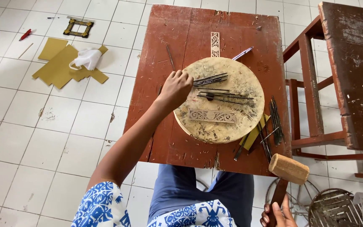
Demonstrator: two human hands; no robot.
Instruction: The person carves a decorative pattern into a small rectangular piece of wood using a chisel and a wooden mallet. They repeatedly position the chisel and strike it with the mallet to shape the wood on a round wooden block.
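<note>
My left hand [176, 87] reaches over the red wooden table [160, 122] and pinches the ends of a bundle of thin metal carving tools [210, 79] lying on a round pale wooden block [240, 122]. A small carved ornamental strip [212, 116] rests on the near part of the block. More thin tools [223, 96] lie across the block's middle. My right hand [277, 214], low at the frame's bottom edge, grips the dark handle of a wooden mallet [289, 168] held upright beside the table's near right corner.
A second carved strip [215, 44] and a pen-like tool [243, 53] lie at the table's far side. Several chisels [275, 122] lie at its right edge. Another red table [351, 71] stands to the right. Yellow sheets [59, 67], a white cloth [87, 58] and a small frame [78, 27] lie on the tiled floor.
</note>
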